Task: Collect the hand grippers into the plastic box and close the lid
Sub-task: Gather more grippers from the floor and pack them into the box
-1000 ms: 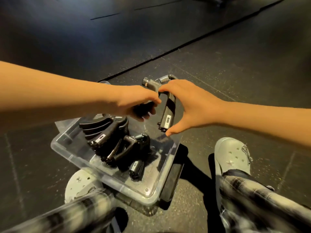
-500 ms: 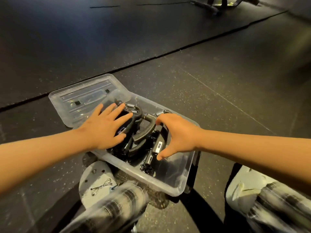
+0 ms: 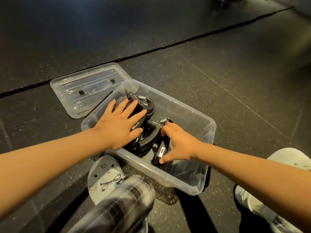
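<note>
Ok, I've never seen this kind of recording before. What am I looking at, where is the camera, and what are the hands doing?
There is no machine here. A person works with two bare hands, and the one picture comes from a wide-angle camera worn on the head, looking down. That is why both forearms reach in from the lower edges.

On the dark speckled floor stands an open, clear plastic box. Its lid lies flat on the floor at the box's far left. Inside the box is a pile of black hand grippers with metal springs.

The left hand rests flat on the pile, fingers straight. The right hand holds the labelled hand gripper inside the box, with its thumb at one end and its fingers curled at the other.
</note>
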